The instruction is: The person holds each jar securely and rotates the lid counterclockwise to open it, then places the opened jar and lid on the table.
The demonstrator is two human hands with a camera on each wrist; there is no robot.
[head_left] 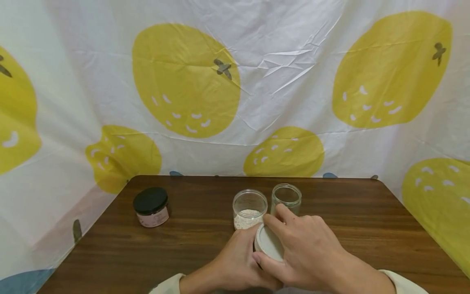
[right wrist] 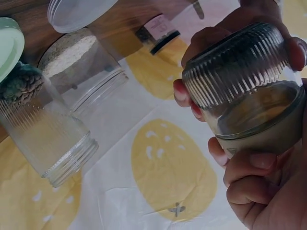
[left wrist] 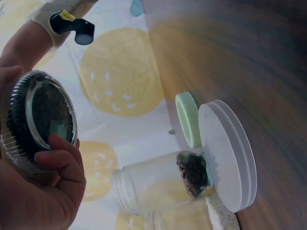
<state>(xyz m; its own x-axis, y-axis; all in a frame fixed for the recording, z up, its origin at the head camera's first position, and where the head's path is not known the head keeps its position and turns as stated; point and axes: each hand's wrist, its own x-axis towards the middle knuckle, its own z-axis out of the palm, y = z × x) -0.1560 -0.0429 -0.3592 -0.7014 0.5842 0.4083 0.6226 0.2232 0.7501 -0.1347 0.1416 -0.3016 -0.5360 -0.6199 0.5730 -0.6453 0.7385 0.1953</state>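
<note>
A ribbed glass jar (right wrist: 235, 67) with dark contents is held up in front of the body, tilted. My left hand (head_left: 235, 261) grips its body, and in the left wrist view the fingers (left wrist: 64, 165) curl over its base. My right hand (head_left: 312, 245) grips the pale round lid (head_left: 269, 244) on the jar's mouth, thumb on one side and fingers on the other. Just beyond the hands stand a clear jar (head_left: 249, 221) partly filled with whitish flakes and a second clear jar (head_left: 287, 195), whose bottom holds a dark, pinecone-like clump (left wrist: 193, 173).
On the brown table (head_left: 198, 241), a black-lidded jar (head_left: 152, 207) with a pink label stands to the left. A light green lid (left wrist: 188, 120) and a translucent white lid (left wrist: 224, 155) lie near the clear jars. A lemon-print curtain (head_left: 279, 94) hangs behind the table.
</note>
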